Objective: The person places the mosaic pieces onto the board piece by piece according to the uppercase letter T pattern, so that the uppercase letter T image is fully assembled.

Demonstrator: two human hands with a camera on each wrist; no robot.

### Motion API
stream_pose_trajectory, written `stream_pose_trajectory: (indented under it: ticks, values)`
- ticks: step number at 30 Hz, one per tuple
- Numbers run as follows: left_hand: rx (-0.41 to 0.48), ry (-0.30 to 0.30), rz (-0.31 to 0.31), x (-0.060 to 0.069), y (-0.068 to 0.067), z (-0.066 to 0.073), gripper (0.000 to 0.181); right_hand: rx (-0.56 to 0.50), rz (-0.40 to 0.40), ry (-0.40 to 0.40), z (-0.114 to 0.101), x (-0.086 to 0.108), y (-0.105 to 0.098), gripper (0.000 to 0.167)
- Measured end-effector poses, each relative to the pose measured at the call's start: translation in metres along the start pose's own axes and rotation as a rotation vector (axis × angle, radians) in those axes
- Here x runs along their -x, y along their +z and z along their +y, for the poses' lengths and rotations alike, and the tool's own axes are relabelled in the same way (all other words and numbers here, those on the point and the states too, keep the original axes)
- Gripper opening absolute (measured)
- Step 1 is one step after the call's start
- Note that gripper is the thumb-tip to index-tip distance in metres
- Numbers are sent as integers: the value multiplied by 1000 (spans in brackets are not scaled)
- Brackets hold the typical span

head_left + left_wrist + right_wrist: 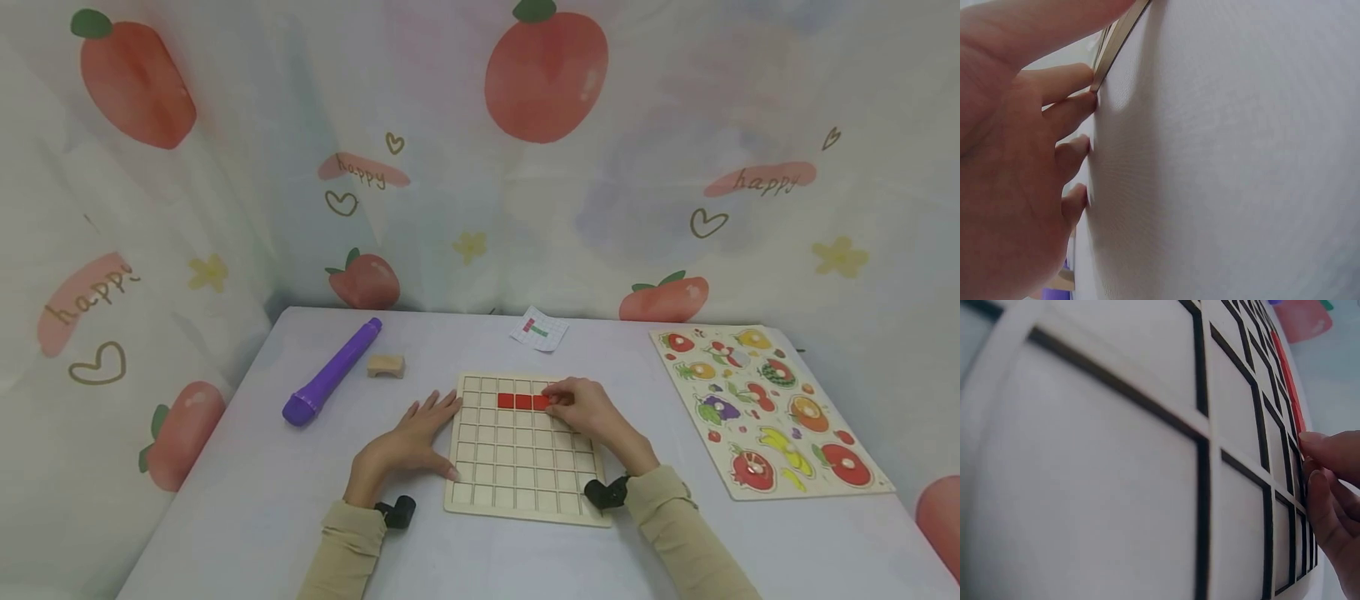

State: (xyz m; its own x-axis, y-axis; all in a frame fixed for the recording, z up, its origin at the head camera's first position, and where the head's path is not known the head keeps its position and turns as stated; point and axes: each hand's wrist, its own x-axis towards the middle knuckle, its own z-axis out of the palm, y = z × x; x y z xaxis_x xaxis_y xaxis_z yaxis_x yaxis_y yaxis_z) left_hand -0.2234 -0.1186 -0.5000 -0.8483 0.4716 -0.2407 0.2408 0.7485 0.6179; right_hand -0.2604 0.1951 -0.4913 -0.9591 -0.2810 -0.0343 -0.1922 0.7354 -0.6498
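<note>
A square wooden grid board lies flat on the table. In one of its upper rows sits a red strip of squares, its right end partly covered by fingers. My right hand pinches that end with thumb and fingertips; in the right wrist view the thumb meets the end of the red strip. My left hand spreads its fingers along the board's left edge, thumb by the lower left. The left wrist view shows fingertips against the board's side.
A purple microphone-shaped toy and a small wooden arch block lie to the left. Behind the board is a paper card with a coloured grid pattern. A fruit puzzle board lies at the right. A printed cloth hangs behind the table.
</note>
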Motion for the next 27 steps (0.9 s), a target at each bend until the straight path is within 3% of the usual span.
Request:
stream_pose_trajectory:
  ticks: [11, 27]
  values:
    - [-11, -11, -8, 0, 0, 1, 117, -27, 23, 13, 8, 18, -12, 27]
    - [-5, -7, -4, 1, 0, 1, 118, 53, 73, 30, 32, 64, -42, 27]
